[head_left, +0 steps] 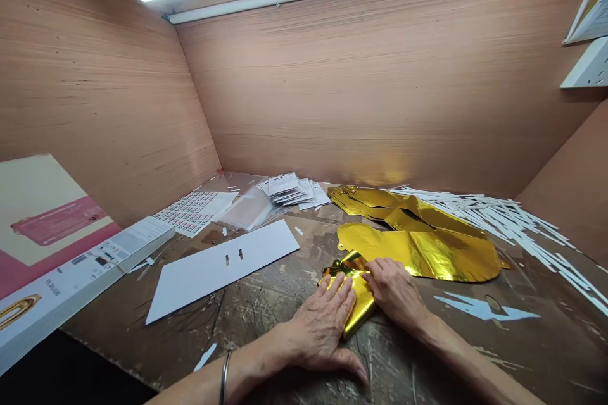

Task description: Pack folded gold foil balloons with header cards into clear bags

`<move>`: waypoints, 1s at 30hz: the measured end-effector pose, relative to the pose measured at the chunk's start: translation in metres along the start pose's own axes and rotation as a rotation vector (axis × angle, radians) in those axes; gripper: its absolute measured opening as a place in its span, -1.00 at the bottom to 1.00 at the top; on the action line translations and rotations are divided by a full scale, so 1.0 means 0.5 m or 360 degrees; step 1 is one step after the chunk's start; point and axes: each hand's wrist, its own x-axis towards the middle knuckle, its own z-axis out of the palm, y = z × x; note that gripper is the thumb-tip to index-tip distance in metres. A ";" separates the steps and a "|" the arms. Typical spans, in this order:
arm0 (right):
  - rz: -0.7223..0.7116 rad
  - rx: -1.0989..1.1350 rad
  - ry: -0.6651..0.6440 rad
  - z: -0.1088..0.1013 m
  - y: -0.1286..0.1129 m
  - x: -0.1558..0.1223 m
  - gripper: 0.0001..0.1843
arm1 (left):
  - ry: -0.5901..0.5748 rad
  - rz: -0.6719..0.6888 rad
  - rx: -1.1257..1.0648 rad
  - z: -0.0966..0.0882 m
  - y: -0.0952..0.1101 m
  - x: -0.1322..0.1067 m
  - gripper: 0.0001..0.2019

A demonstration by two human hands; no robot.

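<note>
A folded gold foil balloon (360,299) lies on the worn dark table (266,310) in front of me. My left hand (323,328) rests flat on its left part, fingers stretched out and pressing down. My right hand (395,291) lies on its right part with the fingers curled down onto the foil. Just behind them a larger flat gold foil balloon (427,252) is spread out, with a pile of more gold foil balloons (380,201) further back.
A white card with two slots (223,269) lies to the left. A long printed box (71,278) runs along the left edge. Sticker sheets (192,210), clear bags (249,209) and leaflets (292,190) sit at the back; white straws (513,221) pile at right. Wooden walls enclose the table.
</note>
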 end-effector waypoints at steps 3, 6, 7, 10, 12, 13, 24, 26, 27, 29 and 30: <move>-0.0459 -0.0080 0.0131 -0.016 -0.013 -0.043 -0.75 | -0.0015 -0.0034 -0.0014 0.004 0.003 0.000 0.00; -0.0934 -0.0177 0.0242 -0.007 -0.035 -0.089 -0.73 | -0.0002 -0.0065 -0.0020 0.009 0.000 0.002 0.00; -0.1001 -0.0209 0.0302 0.000 -0.044 -0.100 -0.72 | 0.0012 -0.0074 -0.0018 0.012 -0.003 0.003 -0.01; -0.1055 -0.0288 0.0456 0.022 -0.068 -0.114 -0.67 | 0.0036 -0.0092 -0.0003 0.022 -0.009 0.004 -0.07; -0.1066 -0.0317 0.0475 0.029 -0.077 -0.112 -0.68 | 0.0038 -0.0100 0.0004 0.022 -0.011 0.004 -0.11; -0.1047 -0.0289 0.0480 0.030 -0.076 -0.111 -0.69 | 0.0045 -0.0106 0.0000 0.018 -0.011 0.004 -0.11; 0.0178 0.0807 0.0013 -0.013 0.048 -0.117 -0.75 | 0.0202 -0.0064 -0.0153 -0.029 -0.015 0.022 -0.64; 0.0314 0.0898 -0.0054 -0.021 0.039 -0.105 -0.69 | 0.0356 -0.0238 -0.0209 -0.015 -0.019 0.036 -0.70; 0.0374 0.0909 -0.0061 -0.024 0.034 -0.097 -0.67 | 0.0445 -0.0350 -0.0292 -0.008 -0.021 0.044 -0.74; 0.0523 0.0843 -0.0054 -0.029 0.023 -0.079 -0.69 | 0.0599 -0.0553 -0.0580 0.005 -0.026 0.062 -0.80; 0.0600 0.0784 -0.0052 -0.030 0.020 -0.069 -0.73 | 0.0656 -0.0639 -0.0755 0.009 -0.030 0.071 -0.83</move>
